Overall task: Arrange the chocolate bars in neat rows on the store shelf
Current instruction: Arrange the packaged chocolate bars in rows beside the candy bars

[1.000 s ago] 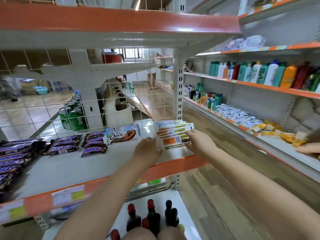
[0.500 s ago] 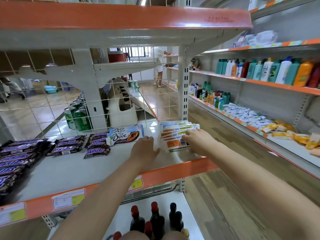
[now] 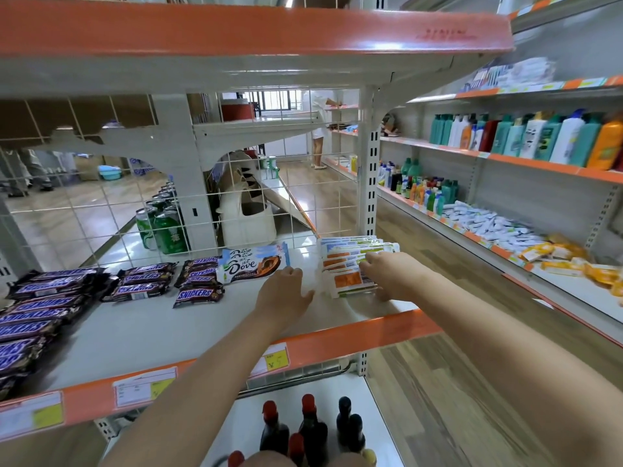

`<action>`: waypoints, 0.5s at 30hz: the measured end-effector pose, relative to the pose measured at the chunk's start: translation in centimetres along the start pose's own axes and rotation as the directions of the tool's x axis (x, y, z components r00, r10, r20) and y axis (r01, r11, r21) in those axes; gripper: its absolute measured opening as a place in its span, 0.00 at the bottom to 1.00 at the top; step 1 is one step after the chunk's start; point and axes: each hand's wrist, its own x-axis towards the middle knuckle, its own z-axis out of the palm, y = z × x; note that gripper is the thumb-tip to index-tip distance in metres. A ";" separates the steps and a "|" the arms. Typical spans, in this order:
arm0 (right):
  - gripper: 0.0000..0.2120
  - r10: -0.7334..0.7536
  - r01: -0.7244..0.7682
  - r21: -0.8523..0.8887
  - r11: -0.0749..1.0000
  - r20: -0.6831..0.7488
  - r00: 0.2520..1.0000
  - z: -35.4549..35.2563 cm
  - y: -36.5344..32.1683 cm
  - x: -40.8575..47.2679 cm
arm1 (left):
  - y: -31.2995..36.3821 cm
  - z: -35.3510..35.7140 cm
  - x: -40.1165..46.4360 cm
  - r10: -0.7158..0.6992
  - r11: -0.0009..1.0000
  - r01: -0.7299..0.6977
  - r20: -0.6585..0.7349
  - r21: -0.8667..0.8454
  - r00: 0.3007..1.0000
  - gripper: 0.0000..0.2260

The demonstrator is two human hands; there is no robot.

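Chocolate bars — stacked between both hands' fingers.

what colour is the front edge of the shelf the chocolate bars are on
Orange: the shelf's front edge carries white and yellow price labels, seen in the head view.

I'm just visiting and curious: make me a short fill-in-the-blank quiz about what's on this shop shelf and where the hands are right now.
1. The right hand rests on a stack of white packets with green and ____ print.
2. The white bar just beyond the left hand reads ____.
3. The dark bars left of it read ____.
4. Behind the wire grid stand green ____.

Missing words: orange; Dove; Snickers; cans
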 end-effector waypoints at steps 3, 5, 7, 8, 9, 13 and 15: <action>0.20 0.010 -0.010 0.012 1.000 -0.021 1.000 -0.6 -0.3 -0.4 | -0.4 -0.3 -0.4 0.050 0.998 -0.049 -0.033 0.027 0.998 0.21; 0.22 0.016 -0.014 0.033 0.999 -0.060 0.998 -1.1 -0.6 -0.4 | -0.7 -0.5 -0.6 0.098 0.994 -0.095 -0.062 0.059 0.993 0.22; 0.22 0.027 -0.023 0.023 0.999 -0.210 0.977 -1.6 -1.2 -0.3 | -1.0 -0.8 -0.7 0.140 0.986 -0.130 -0.099 0.100 0.985 0.23; 0.23 0.024 -0.021 0.011 1.000 -0.277 0.960 -2.0 -1.5 -0.4 | -1.2 -0.9 -0.8 0.157 0.982 -0.143 -0.116 0.124 0.981 0.24; 0.23 0.027 -0.032 -0.012 0.999 -0.318 0.948 -2.3 -1.9 -0.5 | -1.3 -1.1 -1.0 0.169 0.978 -0.150 -0.129 0.147 0.977 0.25; 0.25 0.000 -0.005 -0.013 1.000 -0.379 0.925 -3.3 -3.4 0.0 | -1.8 -2.2 -2.2 0.180 0.973 -0.153 -0.152 0.170 0.972 0.29; 0.24 -0.002 0.005 0.006 1.000 -0.401 0.916 -3.9 -4.4 0.1 | -2.3 -2.9 -2.9 0.186 0.972 -0.157 -0.162 0.176 0.969 0.30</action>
